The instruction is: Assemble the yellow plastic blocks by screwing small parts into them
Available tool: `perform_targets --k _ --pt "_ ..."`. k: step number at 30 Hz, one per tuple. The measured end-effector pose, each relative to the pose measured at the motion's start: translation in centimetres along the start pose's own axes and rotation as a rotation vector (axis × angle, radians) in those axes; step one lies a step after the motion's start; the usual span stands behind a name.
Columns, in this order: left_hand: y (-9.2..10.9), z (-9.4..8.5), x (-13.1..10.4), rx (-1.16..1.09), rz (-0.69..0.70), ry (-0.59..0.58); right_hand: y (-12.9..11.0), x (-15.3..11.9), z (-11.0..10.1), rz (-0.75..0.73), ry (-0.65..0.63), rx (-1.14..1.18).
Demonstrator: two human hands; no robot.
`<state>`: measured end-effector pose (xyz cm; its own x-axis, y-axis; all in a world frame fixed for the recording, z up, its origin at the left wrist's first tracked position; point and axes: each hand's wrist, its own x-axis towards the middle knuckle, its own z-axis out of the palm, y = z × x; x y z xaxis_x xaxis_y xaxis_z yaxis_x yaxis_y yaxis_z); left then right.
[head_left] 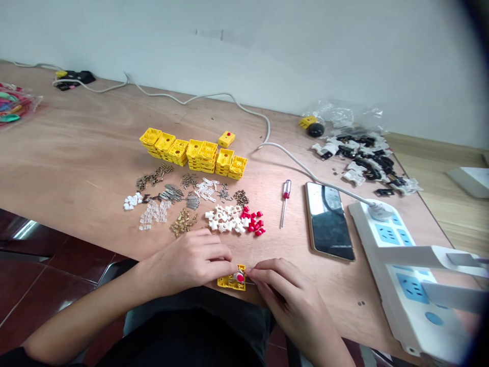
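Note:
A yellow plastic housing [221,283] lies open side up at the table's front edge. Inside it sits a white piece with a red button [239,277]. My left hand [194,257] is closed over the housing's upper left, thumb and fingertips gripping it. My right hand [284,285] pinches at the housing's right edge. A thin, light-coloured line shows by its fingertips; what they hold is too small to make out. Just beyond are white plastic pieces [225,220], red button caps [260,232] and brass clips [183,221].
Stacked yellow housings [202,158] stand behind piles of screws [187,181], metal strips [171,193] and clear plastic pieces [155,214]. To the right are a screwdriver [286,201], a phone [330,221], a power strip [367,244] with its cable [294,165], and black-and-white parts [362,155].

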<state>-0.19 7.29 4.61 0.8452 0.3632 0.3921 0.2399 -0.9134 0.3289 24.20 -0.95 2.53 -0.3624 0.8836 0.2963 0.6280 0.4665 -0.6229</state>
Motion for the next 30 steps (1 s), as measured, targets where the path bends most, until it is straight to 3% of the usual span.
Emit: perform_targets --k 12,21,30 --pt "0.0 0.2 0.0 -0.001 0.0 -0.002 0.2 -0.2 0.0 -0.027 -0.012 -0.029" --pt "0.0 0.3 0.0 0.043 0.041 0.069 0.2 -0.2 0.0 -0.019 -0.014 -0.022" --pt "1.4 -0.5 -0.1 0.204 0.062 0.036 0.3 -0.4 0.1 -0.012 -0.028 -0.017"
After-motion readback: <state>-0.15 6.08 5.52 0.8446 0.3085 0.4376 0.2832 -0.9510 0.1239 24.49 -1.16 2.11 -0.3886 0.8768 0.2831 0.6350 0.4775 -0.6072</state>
